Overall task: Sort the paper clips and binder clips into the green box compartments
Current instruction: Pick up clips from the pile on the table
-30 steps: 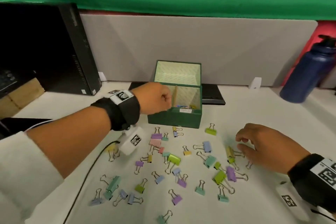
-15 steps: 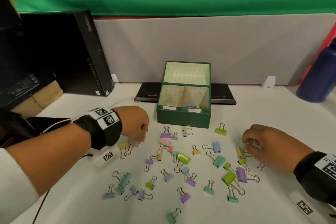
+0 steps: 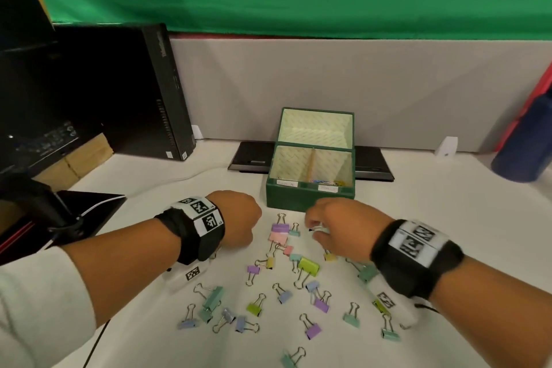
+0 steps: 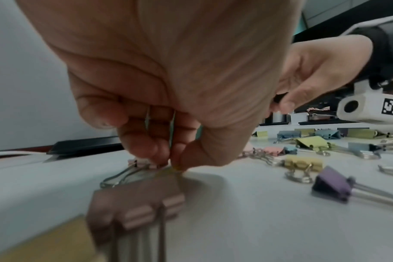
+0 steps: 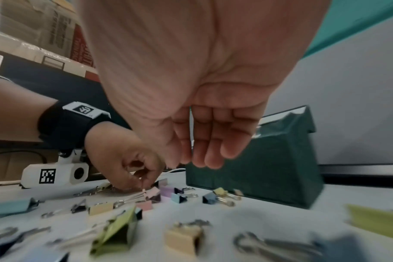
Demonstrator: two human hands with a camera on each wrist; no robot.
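Note:
The green box (image 3: 310, 199) stands open at the back of the table; paper clips (image 3: 327, 182) lie in its right compartment. Pastel binder clips lie scattered in front, among them a large green one (image 3: 309, 266) and a purple one (image 4: 332, 186). My left hand (image 3: 245, 233) is down on the table left of the pile; its thumb and fingers (image 4: 171, 164) pinch a small binder clip by a pink clip's wire handles (image 4: 123, 174). My right hand (image 3: 316, 230) hovers just before the box and pinches a pale teal binder clip (image 3: 321, 229); in the right wrist view its fingers (image 5: 204, 156) curl loosely.
A black computer tower (image 3: 149, 92) stands at the back left and a flat black device (image 3: 251, 160) lies behind the box. A dark blue bottle (image 3: 525, 146) is at the far right. A black object (image 3: 83, 212) and cable lie at the left.
My left hand came down from the box to the table at the pile's left edge. My right hand moved left from the right-hand clips to the front of the box, holding a clip.

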